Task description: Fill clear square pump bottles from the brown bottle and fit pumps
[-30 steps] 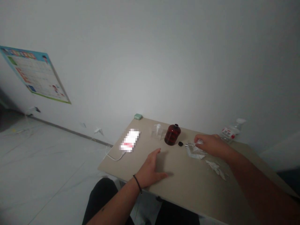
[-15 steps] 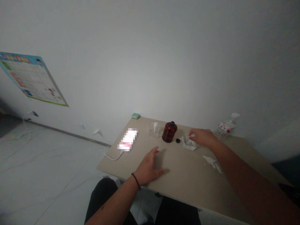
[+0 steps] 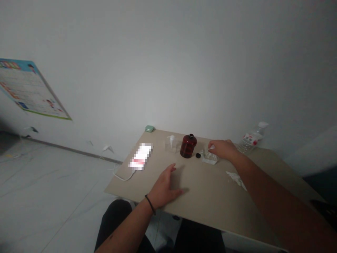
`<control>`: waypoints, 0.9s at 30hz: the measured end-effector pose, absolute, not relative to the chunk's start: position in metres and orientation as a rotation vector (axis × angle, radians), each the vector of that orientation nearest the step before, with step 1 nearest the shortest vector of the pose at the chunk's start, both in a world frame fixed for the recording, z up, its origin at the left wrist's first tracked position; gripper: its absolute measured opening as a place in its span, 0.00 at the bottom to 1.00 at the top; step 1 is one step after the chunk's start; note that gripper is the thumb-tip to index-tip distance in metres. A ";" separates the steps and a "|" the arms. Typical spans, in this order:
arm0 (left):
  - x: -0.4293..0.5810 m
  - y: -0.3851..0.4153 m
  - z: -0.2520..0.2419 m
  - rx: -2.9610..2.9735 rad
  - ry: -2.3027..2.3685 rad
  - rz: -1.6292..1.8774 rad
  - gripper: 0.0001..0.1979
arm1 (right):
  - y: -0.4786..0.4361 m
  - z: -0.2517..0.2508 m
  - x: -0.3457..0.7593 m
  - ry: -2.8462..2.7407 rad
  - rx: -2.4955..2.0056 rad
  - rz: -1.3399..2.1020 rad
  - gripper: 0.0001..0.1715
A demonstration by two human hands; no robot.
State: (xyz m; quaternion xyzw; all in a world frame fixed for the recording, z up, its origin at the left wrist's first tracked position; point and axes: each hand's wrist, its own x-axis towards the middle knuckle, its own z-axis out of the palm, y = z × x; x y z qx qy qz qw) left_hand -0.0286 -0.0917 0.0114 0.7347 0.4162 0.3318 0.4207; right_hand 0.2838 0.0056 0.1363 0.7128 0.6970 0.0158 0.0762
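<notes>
My left hand [image 3: 165,187] lies flat on the beige table [image 3: 207,196] near its front edge, fingers stretched out, holding nothing. My right hand [image 3: 223,149] reaches far across the table, its fingers curled on a crumpled clear plastic wrapper [image 3: 209,157]. Just left of the wrapper lie a small black cap [image 3: 197,155] and a dark red round bottle [image 3: 188,146] with its neck uncovered. A small clear pump bottle [image 3: 171,143] stands left of the red bottle.
A phone [image 3: 140,156] on a white cable [image 3: 121,175] lies at the table's left side. A green case [image 3: 149,128] sits at the far left corner. A plastic water bottle [image 3: 250,138] lies by the wall. Torn white scraps [image 3: 236,178] lie under my right forearm.
My right hand has dragged the plastic wrapper leftward, closer to the black cap and red bottle. My left hand stayed flat in place. The view shifted slightly.
</notes>
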 end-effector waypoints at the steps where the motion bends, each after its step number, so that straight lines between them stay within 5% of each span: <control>1: -0.028 -0.092 0.012 1.835 1.047 0.831 0.51 | 0.008 0.135 0.284 2.092 2.137 0.046 0.17; 9: -0.028 -0.093 0.016 1.803 1.046 0.836 0.51 | 0.011 0.133 0.285 2.087 2.179 0.034 0.19; 15: -0.028 -0.092 0.015 1.825 1.060 0.808 0.51 | -0.007 0.135 0.256 2.280 2.277 0.185 0.29; 27: -0.028 -0.093 0.014 1.843 1.053 0.827 0.51 | 0.014 0.126 0.207 2.441 2.496 -0.102 0.51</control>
